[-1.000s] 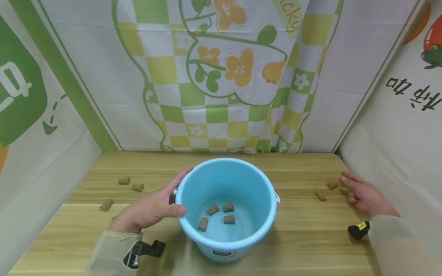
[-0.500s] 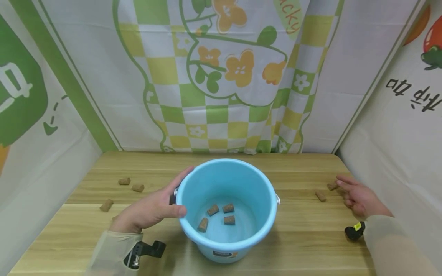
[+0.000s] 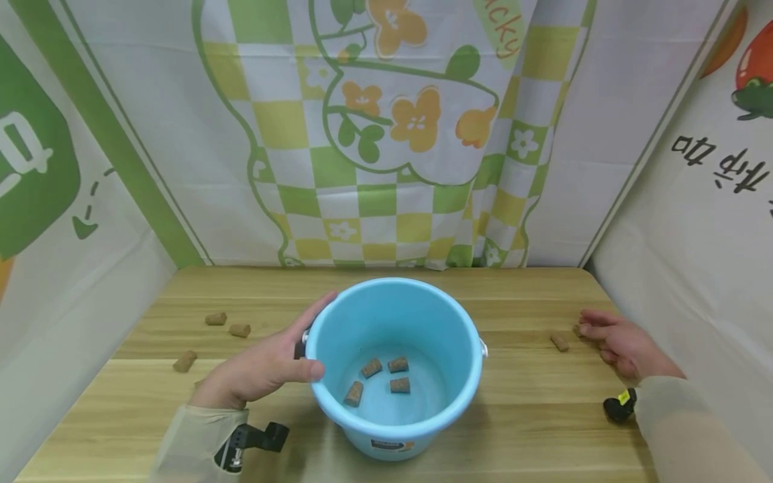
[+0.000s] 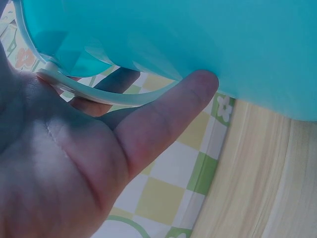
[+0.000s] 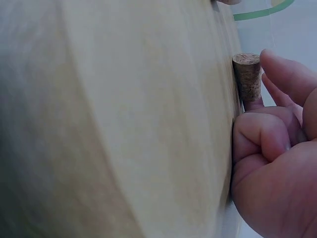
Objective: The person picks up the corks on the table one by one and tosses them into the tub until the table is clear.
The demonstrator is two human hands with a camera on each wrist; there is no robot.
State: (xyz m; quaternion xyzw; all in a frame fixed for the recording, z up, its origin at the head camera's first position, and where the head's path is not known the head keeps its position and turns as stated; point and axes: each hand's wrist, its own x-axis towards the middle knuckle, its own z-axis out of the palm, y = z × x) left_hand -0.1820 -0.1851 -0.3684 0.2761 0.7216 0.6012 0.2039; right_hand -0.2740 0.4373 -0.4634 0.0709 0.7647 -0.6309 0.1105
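Observation:
A light blue bucket (image 3: 392, 419) stands mid-table with several corks (image 3: 398, 385) on its floor. My left hand (image 3: 272, 365) holds the bucket's left side, with the thumb at the rim and the fingers round the outer wall. In the left wrist view the white handle (image 4: 119, 98) passes between thumb and fingers. At the far right, my right hand (image 3: 625, 342) pinches a tapered cork (image 5: 247, 77) low against the tabletop, the thumb against its side and the other fingers curled. From the head view the fingers mostly hide that cork. Another cork (image 3: 559, 342) lies just left of it.
On the left of the wooden table (image 3: 513, 436) lie three loose corks, one (image 3: 184, 361) nearer and the other two (image 3: 227, 325) further back. A checked curtain (image 3: 398, 201) hangs behind the table, and white fabric walls (image 3: 694, 255) close in both sides.
My right hand has moved left onto the far right cork, and its thumb and fingers have closed round it. My left hand and the bucket stay where they were.

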